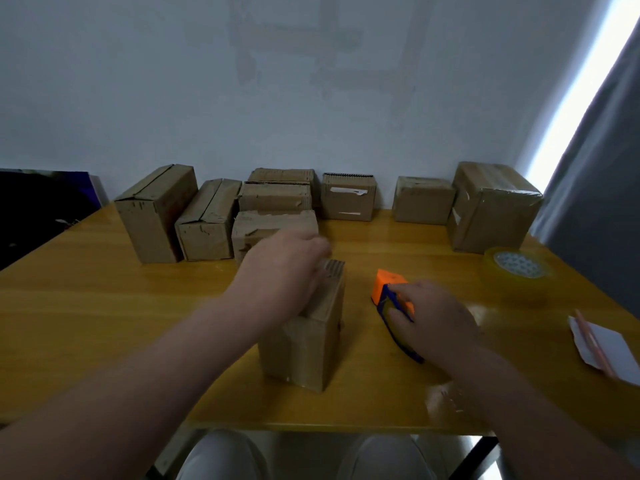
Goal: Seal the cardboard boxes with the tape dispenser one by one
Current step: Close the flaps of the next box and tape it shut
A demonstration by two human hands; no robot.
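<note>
A small cardboard box (304, 344) stands on end near the front of the yellow wooden table (104, 323). My left hand (280, 268) lies over the box's top and far side, fingers curled round it. To its right the orange and blue tape dispenser (391, 296) lies on the table. My right hand (433, 317) covers its rear part and grips it. Several more cardboard boxes (207, 223) stand in a row along the wall at the back.
A roll of clear tape (517, 268) lies flat at the right side of the table. A white paper with a pencil (602, 348) sits at the right edge. A grey curtain (595, 188) hangs on the right. My knees show below the front edge.
</note>
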